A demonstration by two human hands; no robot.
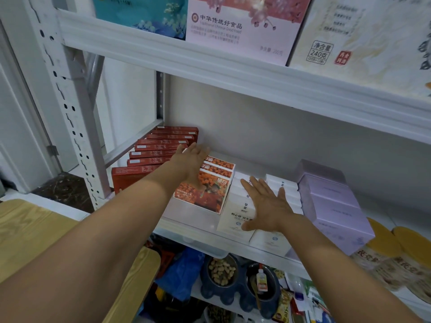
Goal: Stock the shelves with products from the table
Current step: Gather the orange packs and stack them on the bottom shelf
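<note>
Shelf looks mostly stocked: red boxes at left edge, then orange boxes, white boxes, purple boxes. My left hand lies flat on orange, right hand flat on white, both grasping nothing. Only a table corner shows, so remaining stock unknown.

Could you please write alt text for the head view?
Both hands reach flat into a white shelf: the left hand over orange-printed boxes beside red boxes, the right hand on white boxes next to lilac boxes.
</note>
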